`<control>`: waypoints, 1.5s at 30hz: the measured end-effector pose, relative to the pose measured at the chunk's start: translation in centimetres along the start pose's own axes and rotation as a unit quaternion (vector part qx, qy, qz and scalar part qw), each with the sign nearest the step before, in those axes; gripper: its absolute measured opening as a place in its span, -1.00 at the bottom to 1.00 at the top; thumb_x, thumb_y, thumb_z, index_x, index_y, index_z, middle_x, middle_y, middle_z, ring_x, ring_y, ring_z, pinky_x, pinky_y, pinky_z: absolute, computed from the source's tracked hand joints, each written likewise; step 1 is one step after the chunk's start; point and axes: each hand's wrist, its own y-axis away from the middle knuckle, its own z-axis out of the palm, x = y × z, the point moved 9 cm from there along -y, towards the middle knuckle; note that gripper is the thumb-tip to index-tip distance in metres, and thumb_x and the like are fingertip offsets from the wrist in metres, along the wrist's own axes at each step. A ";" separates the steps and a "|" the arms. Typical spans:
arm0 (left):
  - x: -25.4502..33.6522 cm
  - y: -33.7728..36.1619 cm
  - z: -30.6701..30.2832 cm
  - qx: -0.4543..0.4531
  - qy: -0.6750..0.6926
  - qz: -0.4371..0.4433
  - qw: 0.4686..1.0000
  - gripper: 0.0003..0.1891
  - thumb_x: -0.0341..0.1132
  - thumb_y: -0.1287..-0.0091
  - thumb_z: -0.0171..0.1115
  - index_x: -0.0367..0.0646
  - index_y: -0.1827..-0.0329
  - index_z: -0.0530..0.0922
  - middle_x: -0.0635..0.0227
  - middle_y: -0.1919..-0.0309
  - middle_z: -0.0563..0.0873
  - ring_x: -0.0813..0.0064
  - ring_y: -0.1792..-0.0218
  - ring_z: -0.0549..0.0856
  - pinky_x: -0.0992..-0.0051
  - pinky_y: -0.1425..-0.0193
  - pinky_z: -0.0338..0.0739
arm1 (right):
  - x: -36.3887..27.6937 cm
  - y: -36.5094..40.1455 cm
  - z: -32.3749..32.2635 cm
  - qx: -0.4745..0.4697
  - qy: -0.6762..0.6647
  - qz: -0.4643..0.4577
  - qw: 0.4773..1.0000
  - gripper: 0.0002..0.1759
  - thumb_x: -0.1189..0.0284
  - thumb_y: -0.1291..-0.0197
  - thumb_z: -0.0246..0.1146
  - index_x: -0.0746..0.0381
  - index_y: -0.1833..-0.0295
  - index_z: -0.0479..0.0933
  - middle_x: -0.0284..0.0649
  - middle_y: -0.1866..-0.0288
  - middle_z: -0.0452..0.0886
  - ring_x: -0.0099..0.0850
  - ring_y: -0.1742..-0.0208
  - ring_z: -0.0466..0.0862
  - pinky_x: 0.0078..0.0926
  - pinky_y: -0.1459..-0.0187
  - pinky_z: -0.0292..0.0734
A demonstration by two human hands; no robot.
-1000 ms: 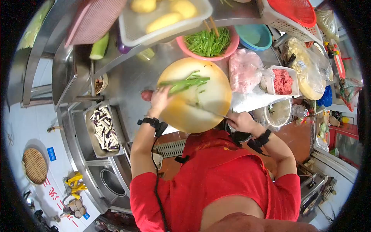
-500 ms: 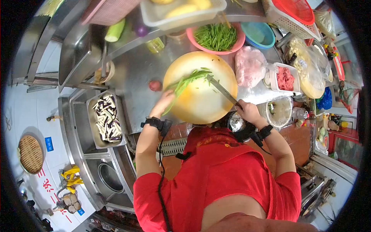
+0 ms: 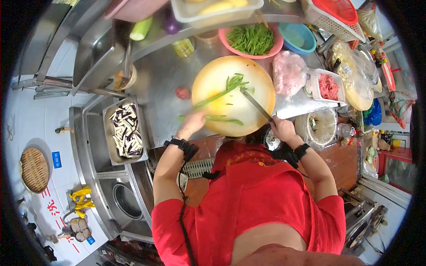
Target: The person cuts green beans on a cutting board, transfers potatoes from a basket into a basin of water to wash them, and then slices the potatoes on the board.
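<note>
A round cutting board (image 3: 248, 113) lies on the metal counter in front of me. By its near left edge, my left hand (image 3: 192, 124) is closed, slightly blurred, around long green beans (image 3: 228, 119) that poke out on both sides of it. Another long bean (image 3: 217, 95) slants over the board toward a small pile of cut bean pieces (image 3: 236, 81). My right hand (image 3: 284, 128) grips the handle of a kitchen knife (image 3: 256, 105). The blade rests over the right half of the board, its tip close to the cut pieces.
Behind the board stand a pink bowl (image 3: 278, 43) of cut beans and a blue bowl (image 3: 301, 37). To the right are a bag of pinkish contents (image 3: 288, 73) and a tray of minced meat (image 3: 328, 86). A metal pan of eggplant strips (image 3: 125, 131) sits at left.
My left hand has moved down and toward the board's near left edge, away from the cut pile. The bunch of beans on the board is now spread apart. The knife stays nearly in place.
</note>
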 end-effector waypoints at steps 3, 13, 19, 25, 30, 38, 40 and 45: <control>2.2 -0.6 0.1 0.066 -0.007 0.021 0.998 -0.70 -0.40 -0.13 0.05 -0.10 0.06 0.57 0.22 0.04 0.57 0.17 -0.03 0.52 0.29 -0.11 0.42 | -0.7 0.2 -0.3 0.014 -0.012 -0.008 1.000 -0.79 0.31 -0.15 0.07 0.23 0.22 0.36 -0.01 0.55 0.57 -0.06 0.50 0.60 -0.06 0.46 0.48; 7.7 -1.4 1.4 0.291 -0.166 0.130 0.933 -0.67 -0.30 -0.08 0.19 -0.08 0.05 0.56 0.30 0.26 0.53 0.28 0.14 0.52 0.30 0.06 0.41 | -0.7 0.2 0.3 -0.008 0.003 0.006 1.000 -0.80 0.34 -0.14 0.05 0.22 0.19 0.36 -0.01 0.52 0.57 -0.05 0.47 0.60 -0.08 0.44 0.48; 8.3 -0.3 2.0 0.312 -0.102 0.140 0.934 -0.68 -0.25 -0.02 0.28 -0.02 0.11 0.59 0.36 0.28 0.47 0.33 0.14 0.48 0.34 0.00 0.38 | -0.7 0.9 -0.2 0.007 -0.003 -0.030 1.000 -0.79 0.33 -0.14 0.05 0.22 0.18 0.37 -0.03 0.53 0.58 -0.06 0.48 0.61 -0.08 0.44 0.48; 8.4 0.2 2.1 0.325 -0.124 0.161 0.924 -0.70 -0.28 0.01 0.29 -0.02 0.16 0.60 0.37 0.29 0.48 0.34 0.17 0.49 0.34 0.03 0.40 | 0.0 1.3 0.1 0.024 0.000 -0.041 0.999 -0.80 0.32 -0.13 0.06 0.21 0.20 0.38 -0.02 0.54 0.57 -0.06 0.49 0.60 -0.07 0.45 0.48; 8.7 -0.4 2.5 0.285 -0.129 0.182 0.932 -0.73 -0.30 0.00 0.24 -0.02 0.18 0.60 0.38 0.31 0.52 0.33 0.20 0.53 0.33 0.10 0.44 | 0.3 1.0 0.3 0.015 0.001 -0.040 0.999 -0.82 0.33 -0.13 0.06 0.22 0.24 0.39 -0.02 0.53 0.57 -0.05 0.49 0.60 -0.08 0.45 0.48; 9.9 0.9 3.5 0.216 -0.118 0.212 0.946 -0.72 -0.18 -0.10 0.24 0.00 0.12 0.60 0.38 0.36 0.52 0.30 0.28 0.56 0.32 0.16 0.48 | 0.5 0.9 0.4 0.018 -0.004 -0.033 0.999 -0.82 0.34 -0.13 0.05 0.21 0.24 0.40 -0.01 0.56 0.57 -0.05 0.51 0.60 -0.10 0.46 0.50; 9.7 0.4 3.5 0.241 -0.131 0.196 0.942 -0.69 -0.15 -0.10 0.23 0.02 0.09 0.59 0.38 0.34 0.52 0.32 0.27 0.56 0.33 0.19 0.49 | 0.6 0.8 0.4 0.016 -0.002 -0.031 0.999 -0.82 0.34 -0.13 0.05 0.21 0.23 0.40 0.00 0.56 0.56 -0.05 0.51 0.60 -0.10 0.46 0.50; 10.1 -0.3 3.8 0.240 -0.155 0.168 0.943 -0.67 -0.15 -0.09 0.24 0.04 0.06 0.59 0.38 0.32 0.50 0.34 0.26 0.55 0.35 0.19 0.47 | 0.7 0.8 0.4 0.005 -0.009 -0.035 0.999 -0.81 0.33 -0.14 0.05 0.21 0.22 0.40 -0.01 0.55 0.57 -0.06 0.48 0.61 -0.10 0.43 0.50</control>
